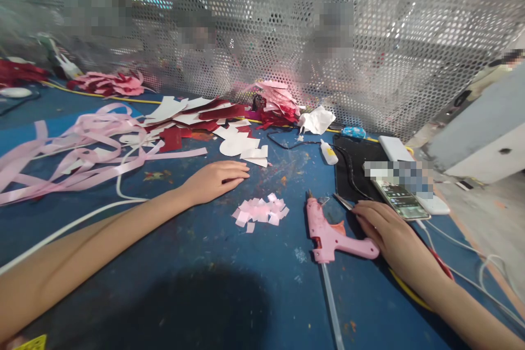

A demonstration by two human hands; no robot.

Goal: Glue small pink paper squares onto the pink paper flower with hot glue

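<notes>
My left hand lies on the blue table, fingers stretched to the right and nothing visible in them. Just right of and below it is a small pile of pink square pieces. A pink glue gun with a clear glue stick lies on its side, its handle end beside my right hand. That hand rests palm down over metal scissors; their blades stick out past the fingertips and their red and yellow handles run beneath the hand. How firmly the fingers hold them is hidden.
Pink ribbon sprawls at left. White and red cut sheets, pink and red stacks and a glue bottle lie farther back. A phone and cables are at right. A perforated sheet hangs behind, with people beyond.
</notes>
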